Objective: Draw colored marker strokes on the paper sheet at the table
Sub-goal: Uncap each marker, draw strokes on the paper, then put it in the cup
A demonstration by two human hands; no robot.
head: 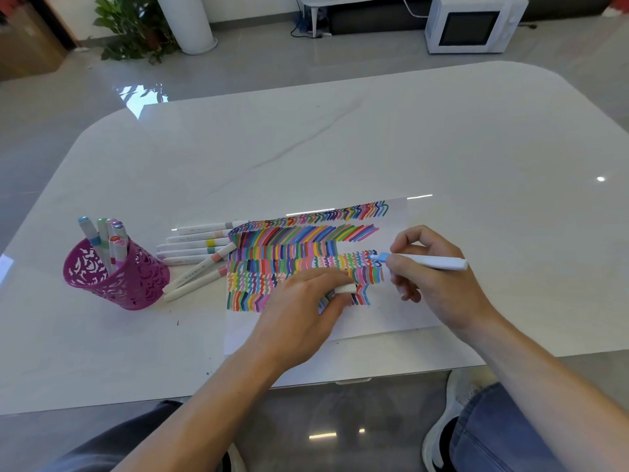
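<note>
On my head-camera feed I look down at a white table (pixel 340 148). The paper sheet (pixel 405 301) lies near its front edge, a little right of centre and slightly skewed. Most of the sheet's upper and left part is filled with rows of short coloured strokes (pixel 272 260), some straight and some zigzag, while the lower edge and right side are bare white. The right hand (pixel 435 281) pinches a white marker (pixel 435 263) between thumb and fingers, with the barrel pointing out to the right. Its light blue tip (pixel 378 257) sits at the right end of a middle row of strokes. The left hand (pixel 303 304) rests on the sheet over the lower rows, its fingers curled round a small white cap (pixel 345 288). Left of the paper, loose markers (pixel 195 248) lie side by side on the table. Some reach the sheet's left edge, though I cannot tell whether they touch it or slip under it. Further left stands a magenta cut-out pen cup (pixel 115 281) with more markers (pixel 102 236) upright in it. Beyond the table, on the grey floor, I make out a white microwave (pixel 473 23) and a potted plant (pixel 136 28). Below the table edge I see jeans (pixel 503 437) and a white shoe (pixel 452 413).
</note>
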